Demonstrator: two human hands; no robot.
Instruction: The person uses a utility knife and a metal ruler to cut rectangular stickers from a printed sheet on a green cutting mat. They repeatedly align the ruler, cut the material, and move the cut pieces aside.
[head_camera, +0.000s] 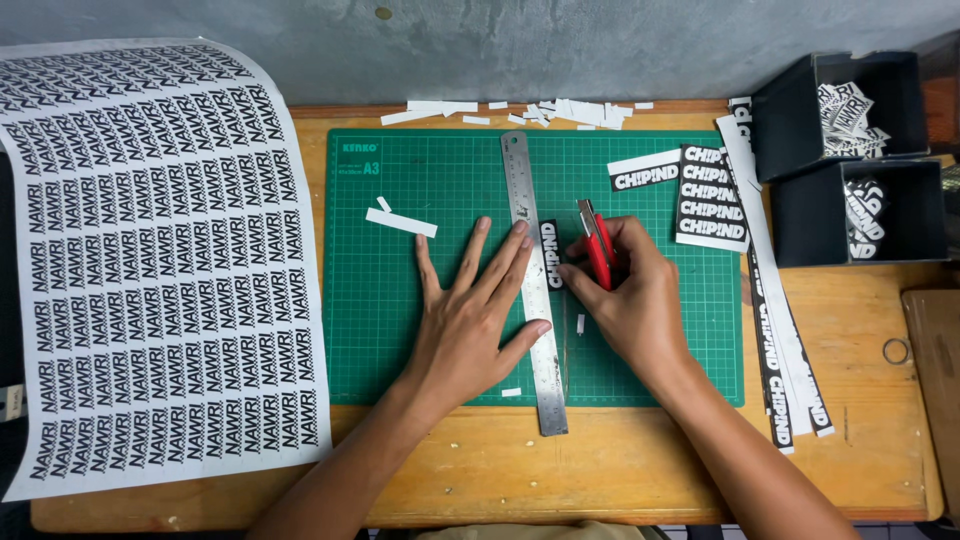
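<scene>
- Wooden table (640, 470) carries everything, set against a grey wall.
- Large printed sticker sheet (150, 260) lies at left, overhanging the table edge, well apart from both hands.
- Green cutting mat (440, 180) sits centre.
- Two dark open boxes (850, 150) stand at right, holding cut stickers.
- Long printed strips (780, 340) lie along the mat's right edge; a small stack of labels (712, 198) rests beside them.
- Steel ruler (533, 290) runs lengthwise down the mat.
- Left hand (470, 320) lies flat, fingers spread, pressing the ruler.
- Right hand (625, 300) is clenched around a red utility knife (598, 250), just right of the ruler.
- Small black sticker strip (551, 255) lies against the ruler's right edge, between ruler and knife.
- White paper offcuts (530, 110) are scattered along the mat's far edge.
</scene>
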